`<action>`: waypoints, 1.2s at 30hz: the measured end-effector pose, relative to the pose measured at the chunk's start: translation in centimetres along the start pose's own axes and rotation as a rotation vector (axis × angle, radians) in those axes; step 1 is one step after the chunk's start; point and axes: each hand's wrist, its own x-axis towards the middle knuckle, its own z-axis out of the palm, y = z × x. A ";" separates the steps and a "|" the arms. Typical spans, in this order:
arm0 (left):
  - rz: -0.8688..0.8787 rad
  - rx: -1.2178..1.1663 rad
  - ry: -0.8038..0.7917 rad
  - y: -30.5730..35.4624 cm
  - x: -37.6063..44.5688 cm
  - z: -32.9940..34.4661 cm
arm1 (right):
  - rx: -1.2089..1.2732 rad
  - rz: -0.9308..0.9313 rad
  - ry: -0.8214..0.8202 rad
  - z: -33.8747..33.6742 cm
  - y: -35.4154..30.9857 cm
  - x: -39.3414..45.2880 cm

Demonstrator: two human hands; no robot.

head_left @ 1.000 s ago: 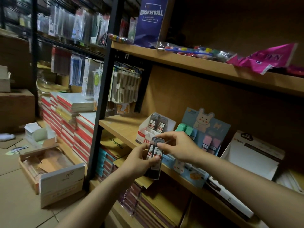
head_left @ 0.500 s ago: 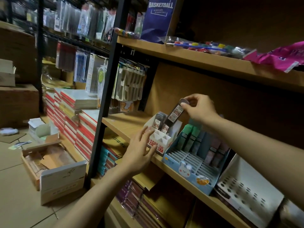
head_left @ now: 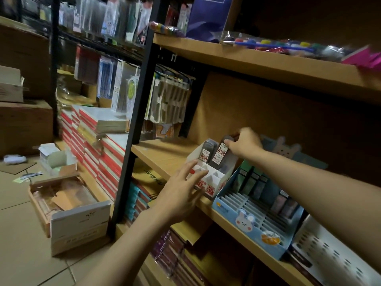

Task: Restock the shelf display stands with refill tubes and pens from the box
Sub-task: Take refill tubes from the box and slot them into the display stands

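My right hand point(head_left: 245, 142) has lowered the refill tube point(head_left: 221, 150) into the white stand point(head_left: 214, 178). It pinches the tube's top. My left hand point(head_left: 181, 186), fingers spread, braces the stand's front.

You are standing in a stationery shop or its stockroom. Wooden shelves point(head_left: 257, 65) carry cardboard display stands point(head_left: 212, 178) of small goods, packaged items hang on hooks point(head_left: 169, 100), notebooks point(head_left: 92, 137) are stacked in piles, and opened cartons point(head_left: 68, 207) sit on the tiled floor point(head_left: 16, 244).

White stand point(head_left: 214, 178), seemingly dark red-labelled tubes point(head_left: 219, 153)
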 end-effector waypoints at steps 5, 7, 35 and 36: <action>0.008 0.002 0.000 0.2 -0.1 0.6 | -0.029 -0.118 -0.003 0.7 0.0 -0.5; 0.008 0.001 0.002 0.2 0.0 0.7 | -0.036 -0.166 0.020 1.1 0.1 -0.8; -0.811 -0.208 -0.506 -3.5 -29.0 7.4 | 0.118 -0.185 -0.803 15.2 9.7 -33.2; -0.905 -0.261 -0.441 -3.2 -30.8 9.1 | 0.122 -0.159 -0.829 16.1 10.2 -33.9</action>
